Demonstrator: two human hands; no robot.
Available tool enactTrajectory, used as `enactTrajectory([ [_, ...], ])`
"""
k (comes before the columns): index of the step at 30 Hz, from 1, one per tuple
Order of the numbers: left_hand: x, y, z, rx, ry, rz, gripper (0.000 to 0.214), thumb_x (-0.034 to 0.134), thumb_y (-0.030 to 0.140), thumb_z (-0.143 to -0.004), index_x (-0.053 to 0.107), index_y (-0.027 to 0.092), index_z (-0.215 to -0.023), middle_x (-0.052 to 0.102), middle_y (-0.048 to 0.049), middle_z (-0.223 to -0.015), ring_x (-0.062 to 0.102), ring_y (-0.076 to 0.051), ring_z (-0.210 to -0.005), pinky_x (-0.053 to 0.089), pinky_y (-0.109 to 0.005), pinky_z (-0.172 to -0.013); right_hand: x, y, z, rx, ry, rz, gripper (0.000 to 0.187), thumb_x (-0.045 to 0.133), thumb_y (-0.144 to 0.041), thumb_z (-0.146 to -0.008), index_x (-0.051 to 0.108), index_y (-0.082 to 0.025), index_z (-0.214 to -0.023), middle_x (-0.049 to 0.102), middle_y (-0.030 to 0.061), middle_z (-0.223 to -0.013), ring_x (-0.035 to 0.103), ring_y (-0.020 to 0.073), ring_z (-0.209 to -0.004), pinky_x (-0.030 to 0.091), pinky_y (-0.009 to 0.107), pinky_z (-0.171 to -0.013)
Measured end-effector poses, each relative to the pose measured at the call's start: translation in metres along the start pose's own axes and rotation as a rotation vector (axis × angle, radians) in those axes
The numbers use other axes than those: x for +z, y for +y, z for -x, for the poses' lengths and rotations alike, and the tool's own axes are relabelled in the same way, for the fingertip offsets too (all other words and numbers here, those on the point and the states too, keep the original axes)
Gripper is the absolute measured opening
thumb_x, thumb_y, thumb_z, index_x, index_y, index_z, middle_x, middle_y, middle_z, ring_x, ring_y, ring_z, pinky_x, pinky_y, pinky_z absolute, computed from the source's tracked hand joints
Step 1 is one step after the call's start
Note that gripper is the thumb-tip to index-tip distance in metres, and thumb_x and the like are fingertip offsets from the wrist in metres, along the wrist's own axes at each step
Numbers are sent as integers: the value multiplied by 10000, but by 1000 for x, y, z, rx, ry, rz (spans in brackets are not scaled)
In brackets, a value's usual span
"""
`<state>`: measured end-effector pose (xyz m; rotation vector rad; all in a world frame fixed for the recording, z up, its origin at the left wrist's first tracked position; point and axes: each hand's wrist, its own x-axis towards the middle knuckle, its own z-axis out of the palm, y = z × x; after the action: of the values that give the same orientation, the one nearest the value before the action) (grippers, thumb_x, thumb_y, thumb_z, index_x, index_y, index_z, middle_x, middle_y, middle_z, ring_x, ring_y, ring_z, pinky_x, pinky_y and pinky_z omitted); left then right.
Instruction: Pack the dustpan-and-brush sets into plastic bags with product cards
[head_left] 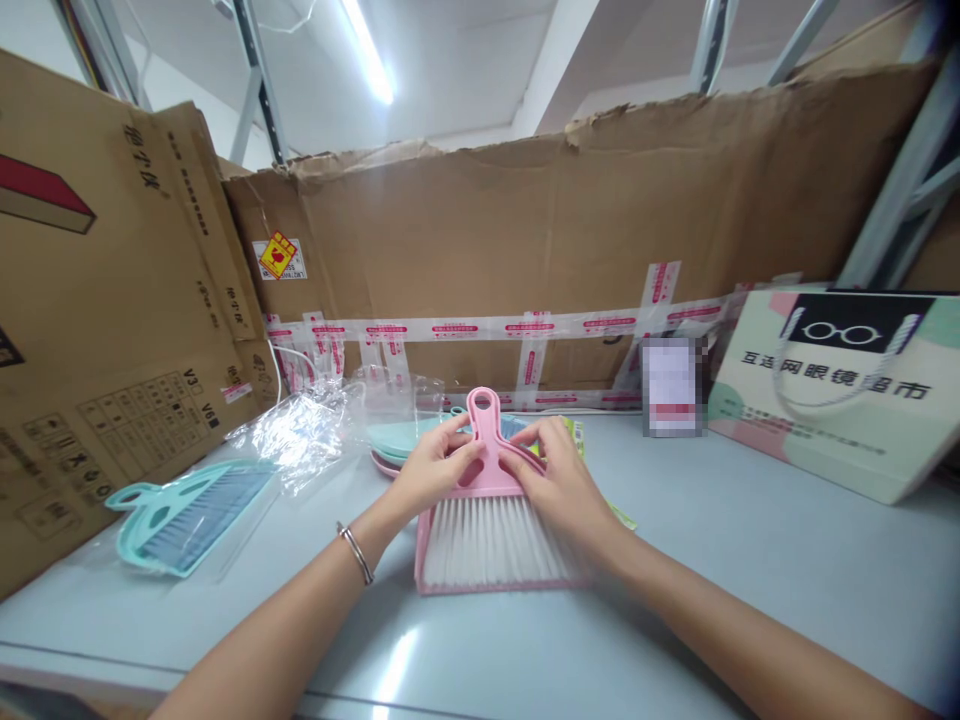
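Observation:
A pink hand brush (489, 478) with white bristles lies over a pink dustpan (422, 560), its handle pointing away from me. My left hand (441, 462) grips the left side of the brush and dustpan, thumb on top. On the opposite side my right hand (559, 480) holds them too, its thumb near the base of the handle. The dustpan's front edge shows below the bristles. Behind my hands lie teal dustpans (397, 437), partly hidden, along with something yellow-green (579, 436) like packaging.
A teal dustpan and brush set (195, 515) in clear plastic lies at the left. Crumpled clear plastic (300, 430) sits behind it. Cardboard boxes (450, 250) stand along the back and left of the table (712, 600). At the right are a paper bag (832, 400) and a blurred-out upright card (673, 390).

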<state>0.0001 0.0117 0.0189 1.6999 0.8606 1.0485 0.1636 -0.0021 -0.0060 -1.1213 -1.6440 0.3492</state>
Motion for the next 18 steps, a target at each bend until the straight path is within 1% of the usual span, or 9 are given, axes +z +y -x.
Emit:
enactTrajectory([
  [2, 0, -1, 0, 3, -9, -9, 490, 559, 357, -781, 477, 110, -1196, 444, 49, -556, 339, -58, -460, 275, -192, -437, -2, 1, -5, 118, -22, -65, 258, 620, -352, -697, 526, -196, -880, 563, 53, -930, 529, 199, -847, 436, 359, -736],
  [3, 0, -2, -1, 4, -17, -22, 488, 551, 362, -786, 479, 111, -1198, 438, 50, -555, 338, -60, -462, 274, -193, -437, -3, 1, -8, 173, -56, -122, 309, 632, -374, -681, 540, -191, -913, 584, 61, -957, 542, 198, -849, 443, 353, -728],
  [5, 0, -3, 0, 10, -30, -62, 485, 532, 373, -798, 480, 118, -1208, 433, 47, -558, 340, -65, -469, 279, -194, -442, -6, -2, -14, 256, -177, -261, 326, 613, -410, -696, 590, -181, -927, 626, 68, -961, 572, 194, -843, 452, 334, -722],
  [7, 1, -4, 0, 27, -37, -109, 481, 517, 379, -809, 481, 127, -1217, 448, 38, -574, 344, -68, -479, 287, -194, -450, -10, -8, -19, 301, -296, -376, 303, 581, -421, -725, 651, -178, -892, 665, 53, -901, 597, 186, -814, 458, 312, -720],
  [8, 1, -4, 0, 39, -33, -128, 477, 514, 377, -812, 483, 130, -1218, 466, 30, -591, 352, -70, -488, 292, -194, -456, -12, -10, -21, 315, -327, -408, 295, 579, -418, -730, 675, -180, -876, 678, 42, -866, 606, 184, -797, 460, 303, -719],
  [10, 2, -4, 1, 59, -26, -149, 460, 512, 365, -814, 495, 131, -1210, 496, 12, -631, 370, -75, -509, 303, -195, -469, -15, -15, -24, 337, -333, -426, 279, 601, -401, -718, 703, -184, -860, 691, 26, -810, 617, 182, -767, 465, 293, -712],
  [13, 4, -2, 2, 79, -36, -163, 416, 505, 344, -817, 529, 134, -1176, 489, 11, -634, 377, -79, -523, 301, -196, -480, -17, -19, -25, 380, -303, -430, 261, 645, -379, -680, 720, -181, -832, 698, 26, -761, 626, 187, -729, 476, 292, -676],
  [18, 2, -2, 1, 58, -47, -174, 403, 518, 336, -807, 548, 149, -1163, 488, 27, -612, 361, -80, -513, 292, -201, -488, -15, -21, -23, 396, -258, -410, 225, 654, -338, -665, 723, -165, -791, 702, 39, -768, 625, 181, -700, 478, 288, -659],
])
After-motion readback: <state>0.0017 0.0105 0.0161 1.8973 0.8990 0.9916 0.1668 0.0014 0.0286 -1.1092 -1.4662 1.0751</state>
